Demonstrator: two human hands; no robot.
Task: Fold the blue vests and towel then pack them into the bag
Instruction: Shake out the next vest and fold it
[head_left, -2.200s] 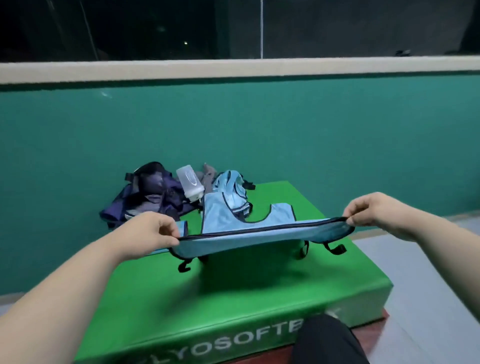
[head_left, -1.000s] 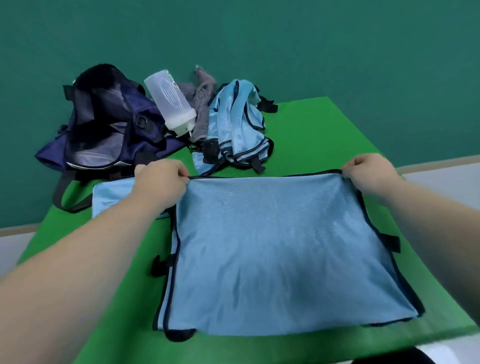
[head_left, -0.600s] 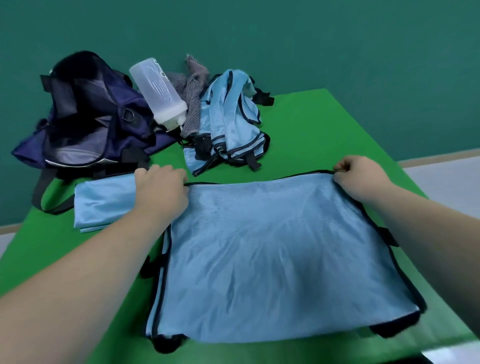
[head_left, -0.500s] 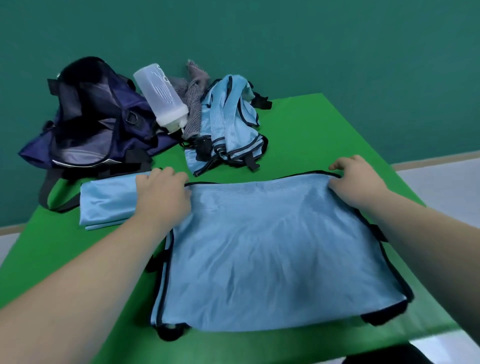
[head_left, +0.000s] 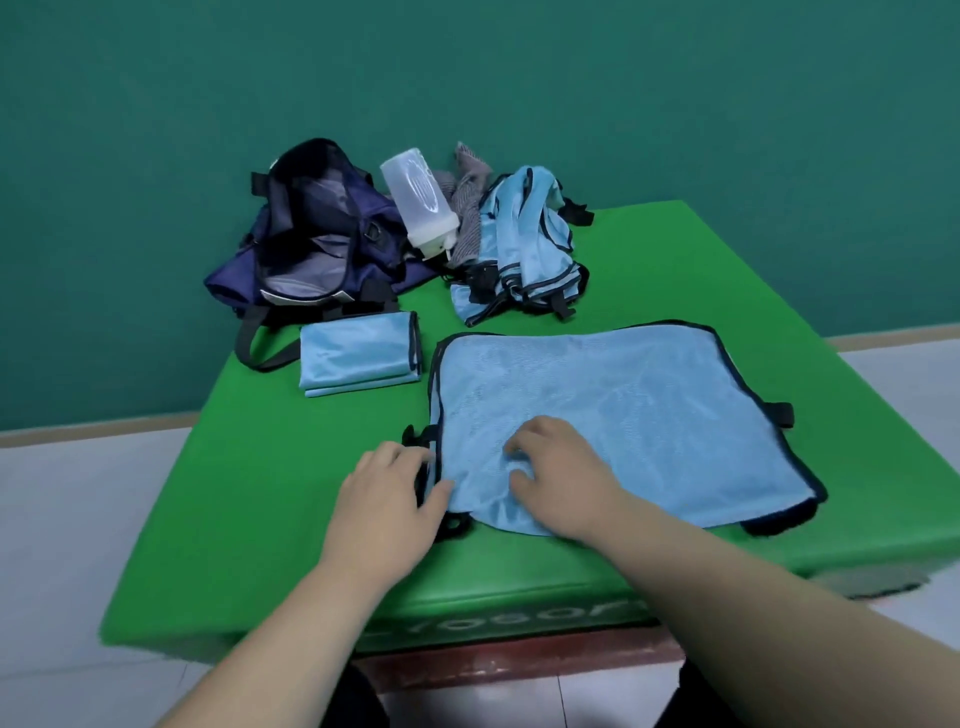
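Spread vest (head_left: 613, 415) lies flat on the green bench (head_left: 270, 499), near-right area, black trim all round, side straps sticking out. Both hands are at its near-left corner. The left hand (head_left: 384, 499) sits on the trimmed edge, thumb on the mesh; can't tell if it's actually pinching. The right hand (head_left: 561, 478) has its fingers curled into the fabric, bunching it, holding a small gather.

One folded vest (head_left: 358, 353) is done, just left of the spread one. The unfolded vest pile (head_left: 524, 249) and grey towel (head_left: 470, 208) wait at the back beside the clear bottle (head_left: 418, 202). The navy bag (head_left: 322, 244) is open, back left.

Judged step: starting a fold of the spread vest, early in the task.

Risks:
- mesh is slippery, so a one-corner lift likely drags the whole panel askew
- the right-hand gather could get creased into the fold
- the loose straps may snag or get trapped inside
- the vest's near edge sits close to the bench lip and could slide off if pulled.
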